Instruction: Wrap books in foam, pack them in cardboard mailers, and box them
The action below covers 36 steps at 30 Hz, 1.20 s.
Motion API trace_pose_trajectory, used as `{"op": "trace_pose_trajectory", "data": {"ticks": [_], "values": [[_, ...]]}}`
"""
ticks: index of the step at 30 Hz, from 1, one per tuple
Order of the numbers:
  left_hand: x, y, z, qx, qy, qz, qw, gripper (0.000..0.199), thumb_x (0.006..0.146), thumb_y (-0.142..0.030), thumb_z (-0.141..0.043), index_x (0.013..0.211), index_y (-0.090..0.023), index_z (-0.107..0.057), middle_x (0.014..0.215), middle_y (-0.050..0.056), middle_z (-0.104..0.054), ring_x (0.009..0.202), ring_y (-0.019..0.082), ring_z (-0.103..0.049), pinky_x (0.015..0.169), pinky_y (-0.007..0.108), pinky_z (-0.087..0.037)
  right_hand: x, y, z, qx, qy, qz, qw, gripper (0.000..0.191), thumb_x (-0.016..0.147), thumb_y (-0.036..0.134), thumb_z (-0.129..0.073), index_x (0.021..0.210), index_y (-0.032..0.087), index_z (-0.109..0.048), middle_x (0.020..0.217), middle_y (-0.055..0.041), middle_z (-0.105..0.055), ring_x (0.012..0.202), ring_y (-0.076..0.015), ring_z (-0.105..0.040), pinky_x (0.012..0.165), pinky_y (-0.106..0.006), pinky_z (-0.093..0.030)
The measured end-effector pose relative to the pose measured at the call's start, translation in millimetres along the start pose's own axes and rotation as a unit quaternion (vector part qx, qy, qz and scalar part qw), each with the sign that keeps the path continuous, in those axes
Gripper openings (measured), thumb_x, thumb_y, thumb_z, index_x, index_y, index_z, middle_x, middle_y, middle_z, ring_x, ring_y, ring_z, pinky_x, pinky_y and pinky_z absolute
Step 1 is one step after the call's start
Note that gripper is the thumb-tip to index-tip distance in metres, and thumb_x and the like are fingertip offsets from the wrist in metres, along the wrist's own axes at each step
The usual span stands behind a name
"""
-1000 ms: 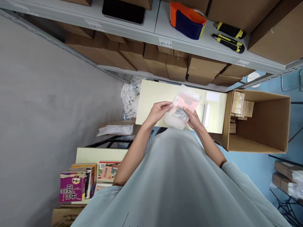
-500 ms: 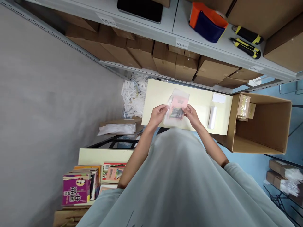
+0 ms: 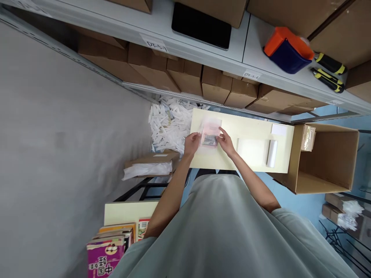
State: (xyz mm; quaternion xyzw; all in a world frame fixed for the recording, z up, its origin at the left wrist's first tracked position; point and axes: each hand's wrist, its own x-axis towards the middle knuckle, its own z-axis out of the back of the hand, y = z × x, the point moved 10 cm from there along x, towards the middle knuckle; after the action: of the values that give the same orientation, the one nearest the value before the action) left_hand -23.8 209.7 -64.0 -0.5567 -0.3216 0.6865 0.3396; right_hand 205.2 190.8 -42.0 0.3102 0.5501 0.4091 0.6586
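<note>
A pink booklet [image 3: 210,139] with a dark picture on its lower part shows through a translucent sleeve [image 3: 206,122]. It is over the left part of a cream tabletop [image 3: 232,164]. My left hand [image 3: 192,144] pinches the sleeve's left edge. On the opposite side, my right hand [image 3: 226,143] has its thumb and fingers at the right edge of the booklet, slightly apart around it. A white roll [image 3: 271,153] lies farther right, beside a pale flat sheet [image 3: 252,151]. Near the far right corner is a small white rectangle [image 3: 278,129].
An open cardboard box [image 3: 327,185] adjoins the table's right end. Shredded white paper [image 3: 169,123] is heaped at the left. Above, a metal shelf [image 3: 203,40] carries cartons, a black phone-like slab [image 3: 201,26], an orange-blue holder [image 3: 288,50] and box cutters [image 3: 329,79]. Books [image 3: 106,255] stack at lower left.
My view has shifted, so the shelf and table sit lower and farther right. The sleeved booklet and both hands have moved leftward over the table. My right fingers are spread a little more.
</note>
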Motion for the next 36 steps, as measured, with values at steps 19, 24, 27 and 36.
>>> {"op": "trace_pose_trajectory", "data": {"ticks": [19, 24, 27, 36], "values": [[77, 20, 5.0, 0.177, -0.027, -0.007, 0.984, 0.019, 0.096, -0.020, -0.061, 0.102, -0.020, -0.079, 0.114, 0.013, -0.084, 0.100, 0.028, -0.078, 0.098, 0.037, -0.056, 64, -39, -21, -0.070, -0.020, -0.096, 0.993, 0.040, 0.099, 0.028, -0.071, 0.138, 0.021, -0.078, 0.158, -0.0147, -0.072, 0.137, -0.0290, -0.075, 0.118, -0.044, -0.061], [40, 8, 5.3, 0.121, -0.035, -0.050, 0.991, 0.020, 0.100, -0.025, -0.062, 0.111, -0.021, -0.079, 0.113, 0.010, -0.084, 0.088, 0.023, -0.077, 0.092, 0.035, -0.060, 24, -30, 9, -0.056, -0.011, -0.081, 0.995, 0.035, 0.102, 0.033, -0.071, 0.135, 0.025, -0.079, 0.154, -0.0108, -0.075, 0.139, -0.0299, -0.075, 0.119, -0.044, -0.061], [8, 2, -6.3, 0.104, -0.017, -0.065, 0.992, 0.020, 0.100, -0.024, -0.062, 0.110, -0.022, -0.079, 0.113, 0.009, -0.085, 0.095, 0.024, -0.079, 0.095, 0.036, -0.060, -1, -26, 27, -0.059, 0.000, -0.075, 0.995, 0.034, 0.102, 0.036, -0.072, 0.134, 0.026, -0.079, 0.151, -0.0099, -0.077, 0.139, -0.0301, -0.075, 0.117, -0.046, -0.063], [-92, -35, -49.4, 0.010, -0.035, -0.097, 0.995, 0.019, 0.101, -0.033, -0.064, 0.100, -0.023, -0.080, 0.104, 0.009, -0.086, 0.097, 0.025, -0.080, 0.096, 0.038, -0.061, -51, 16, 47, -0.103, 0.115, 0.051, 0.987, 0.032, 0.104, 0.039, -0.068, 0.131, 0.026, -0.080, 0.144, -0.0107, -0.079, 0.131, -0.0275, -0.077, 0.111, -0.044, -0.065]]}}
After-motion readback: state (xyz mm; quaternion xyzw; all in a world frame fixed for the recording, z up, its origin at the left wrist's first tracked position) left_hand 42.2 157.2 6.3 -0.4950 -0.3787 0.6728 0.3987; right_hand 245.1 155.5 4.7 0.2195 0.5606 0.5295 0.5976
